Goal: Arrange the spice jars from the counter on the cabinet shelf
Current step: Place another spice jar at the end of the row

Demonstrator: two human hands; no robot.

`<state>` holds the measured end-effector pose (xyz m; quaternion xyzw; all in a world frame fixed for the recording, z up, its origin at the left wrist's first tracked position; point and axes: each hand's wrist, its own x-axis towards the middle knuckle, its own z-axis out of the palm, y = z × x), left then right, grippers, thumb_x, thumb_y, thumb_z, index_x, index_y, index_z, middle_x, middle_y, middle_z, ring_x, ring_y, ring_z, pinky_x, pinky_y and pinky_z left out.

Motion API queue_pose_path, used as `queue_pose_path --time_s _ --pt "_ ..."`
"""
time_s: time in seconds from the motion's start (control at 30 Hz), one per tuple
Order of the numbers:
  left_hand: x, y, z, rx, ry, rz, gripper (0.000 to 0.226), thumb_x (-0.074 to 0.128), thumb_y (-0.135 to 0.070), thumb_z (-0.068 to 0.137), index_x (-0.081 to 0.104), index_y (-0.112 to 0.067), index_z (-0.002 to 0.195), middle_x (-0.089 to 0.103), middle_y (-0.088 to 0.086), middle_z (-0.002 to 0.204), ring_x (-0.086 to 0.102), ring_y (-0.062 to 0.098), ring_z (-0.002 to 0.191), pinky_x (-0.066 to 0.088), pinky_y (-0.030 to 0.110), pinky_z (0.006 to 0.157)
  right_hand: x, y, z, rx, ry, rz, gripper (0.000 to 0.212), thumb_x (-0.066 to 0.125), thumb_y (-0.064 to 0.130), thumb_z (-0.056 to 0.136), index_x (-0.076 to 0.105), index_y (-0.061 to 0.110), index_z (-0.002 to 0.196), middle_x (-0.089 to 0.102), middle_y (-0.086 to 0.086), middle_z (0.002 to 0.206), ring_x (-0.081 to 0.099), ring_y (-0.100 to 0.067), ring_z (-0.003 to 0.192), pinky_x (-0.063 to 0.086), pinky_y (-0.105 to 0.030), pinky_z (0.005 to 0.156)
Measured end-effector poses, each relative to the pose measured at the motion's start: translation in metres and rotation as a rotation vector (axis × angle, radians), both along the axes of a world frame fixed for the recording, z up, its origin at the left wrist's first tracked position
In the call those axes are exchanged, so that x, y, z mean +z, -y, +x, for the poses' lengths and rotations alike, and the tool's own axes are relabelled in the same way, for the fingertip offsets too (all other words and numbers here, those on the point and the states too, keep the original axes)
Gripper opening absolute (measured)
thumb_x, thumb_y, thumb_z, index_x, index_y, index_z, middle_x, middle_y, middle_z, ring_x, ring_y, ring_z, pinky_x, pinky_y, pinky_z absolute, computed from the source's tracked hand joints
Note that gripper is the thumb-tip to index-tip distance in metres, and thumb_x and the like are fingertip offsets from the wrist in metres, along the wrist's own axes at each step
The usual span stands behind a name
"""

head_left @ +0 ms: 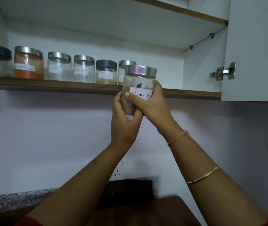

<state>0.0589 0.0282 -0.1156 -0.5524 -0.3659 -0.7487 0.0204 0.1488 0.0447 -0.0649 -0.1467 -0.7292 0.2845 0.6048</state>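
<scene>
At the wood-edged shelf [48, 84], the steel-lidded clear glass cinnamon jar [139, 86] was gripped: left hand [124, 126] fingers [119, 103] curled round its base, right hand [152, 106] round its label.

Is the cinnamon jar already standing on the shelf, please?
No, the left hand and right hand hold the cinnamon jar in front of the shelf edge.

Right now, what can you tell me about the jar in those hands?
The cinnamon jar looks like clear glass, with a shiny metal lid and a white handwritten label reading Cinnamon. Brownish spice sits low inside. The left hand and right hand grip its lower half, roughly upright before the shelf edge.
</scene>
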Motion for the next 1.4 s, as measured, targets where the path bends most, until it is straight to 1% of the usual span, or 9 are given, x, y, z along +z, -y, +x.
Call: queue_pose_path --time_s 0.23,0.37,0.47,0.63,0.73,0.87,1.0,1.3,1.4 --pt "0.047 -0.036 0.004 -0.008 -0.211 0.031 0.071 0.048 -0.051 0.077 0.03 -0.022 0.139 0.051 -0.004 0.134 0.05 0.007 0.121 0.046 0.033 0.1 0.044 -0.041 0.012 -0.103 -0.074 0.095 0.06 0.077 0.032 0.074 0.037 0.025 0.118 0.058 0.013 0.1 0.061 0.002 0.084 0.05 -0.008 0.062" --pt "0.065 -0.055 0.0 0.301 -0.437 0.02 0.067 0.033 -0.056 0.083 0.035 -0.017 0.137 0.052 -0.007 0.132 0.045 0.012 0.125 0.025 0.046 0.114 0.058 -0.066 0.014 -0.153 -0.077 0.099 0.056 0.075 0.033 0.074 0.034 0.027 0.112 0.059 0.006 0.107 0.061 -0.011 0.095 0.054 -0.024 0.077" --pt "0.077 -0.066 -0.003 0.541 -0.522 0.014 0.073 0.023 -0.059 0.083 0.039 -0.011 0.135 0.056 -0.002 0.126 0.049 0.013 0.121 0.009 0.045 0.118 0.069 -0.078 0.015 -0.143 -0.102 0.083 0.057 0.074 0.036 0.073 0.03 0.029 0.109 0.057 0.009 0.101 0.061 -0.012 0.094 0.052 -0.022 0.074" --pt "0.075 -0.081 -0.009 0.894 -0.666 -0.066 0.06 0.02 -0.063 0.086 0.057 -0.017 0.088 0.062 -0.001 0.085 0.055 0.019 0.093 0.021 0.039 0.111 0.078 -0.099 0.018 -0.234 -0.02 0.143 0.071 0.072 0.04 0.071 0.033 0.018 0.125 0.057 -0.003 0.116 0.058 -0.021 0.102 0.051 -0.035 0.088" --pt "0.064 -0.092 -0.017 1.053 -0.721 0.014 0.051 0.027 -0.049 0.093 0.063 -0.012 0.092 0.063 0.005 0.086 0.053 0.025 0.088 0.03 0.038 0.1 0.087 -0.117 0.019 -0.245 0.067 0.031 0.071 0.072 0.043 0.072 0.032 0.015 0.122 0.055 -0.005 0.119 0.057 -0.024 0.105 0.05 -0.039 0.088" --pt "0.063 -0.103 -0.021 1.176 -0.71 0.138 0.028 0.041 -0.028 0.094 0.062 -0.009 0.09 0.06 0.007 0.084 0.051 0.027 0.08 0.033 0.037 0.086 0.106 -0.138 0.021 -0.164 0.215 -0.107 0.072 0.077 0.042 0.07 0.028 0.015 0.116 0.053 -0.001 0.112 0.058 -0.013 0.092 0.049 -0.028 0.069" --pt "0.061 -0.108 -0.022 1.213 -0.7 0.215 0.024 0.043 -0.024 0.094 0.061 -0.01 0.088 0.059 0.006 0.083 0.05 0.026 0.078 0.034 0.037 0.084 0.121 -0.157 0.012 -0.246 0.332 -0.211 0.102 0.082 0.045 0.061 0.02 0.01 0.134 0.046 -0.011 0.132 0.052 -0.029 0.117 0.049 -0.046 0.095" --pt "0.06 -0.112 -0.023 1.23 -0.679 0.258 0.026 0.042 -0.023 0.093 0.061 -0.009 0.084 0.059 0.005 0.08 0.051 0.025 0.078 0.033 0.035 0.087 0.136 -0.184 -0.016 -0.283 0.485 -0.276 0.111 0.084 0.035 0.066 0.01 -0.001 0.14 0.046 -0.018 0.134 0.053 -0.032 0.117 0.047 -0.047 0.098" --pt "0.06 -0.114 -0.024 1.238 -0.676 0.274 0.025 0.042 -0.023 0.092 0.06 -0.009 0.082 0.058 0.005 0.079 0.05 0.025 0.077 0.033 0.035 0.087 0.138 -0.191 -0.021 -0.299 0.555 -0.265 0.106 0.083 0.036 0.067 0.017 -0.002 0.142 0.042 -0.019 0.14 0.048 -0.034 0.125 0.042 -0.046 0.104"
